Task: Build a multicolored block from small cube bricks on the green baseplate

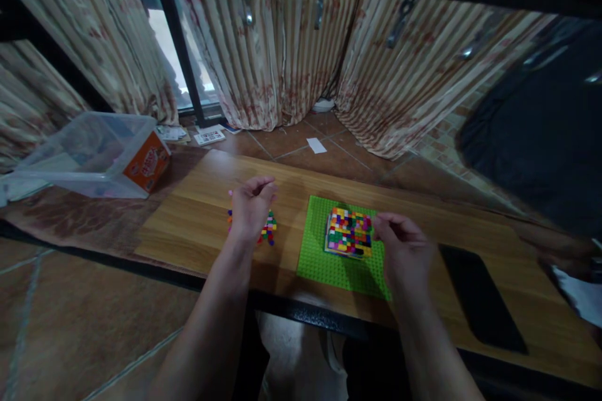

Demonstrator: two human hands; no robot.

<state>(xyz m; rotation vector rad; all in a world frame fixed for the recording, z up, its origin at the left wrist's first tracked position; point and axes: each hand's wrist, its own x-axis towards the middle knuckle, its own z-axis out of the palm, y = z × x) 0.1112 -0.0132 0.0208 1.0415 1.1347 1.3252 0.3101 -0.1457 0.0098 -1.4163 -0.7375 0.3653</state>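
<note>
A block built of many small coloured toy bricks [348, 233] sits on a green studded baseplate [313, 257]. My right hand [405, 244] is at the right edge of that block, thumb and fingers drawn together; whatever may be between them is too small to make out. My left hand [252, 205] hovers over a group of loose coloured bricks [269, 229] left of the baseplate. Its thumb and fingers are pinched, and I cannot tell what they hold. The hand and wrist hide part of the loose bricks.
The wooden board [183, 225] lies on a low table. A black flat slab [482, 297] rests at its right. A clear plastic bin [101, 153] with an orange label stands at the left. Behind are striped curtains [282, 56] and papers on the tiled floor.
</note>
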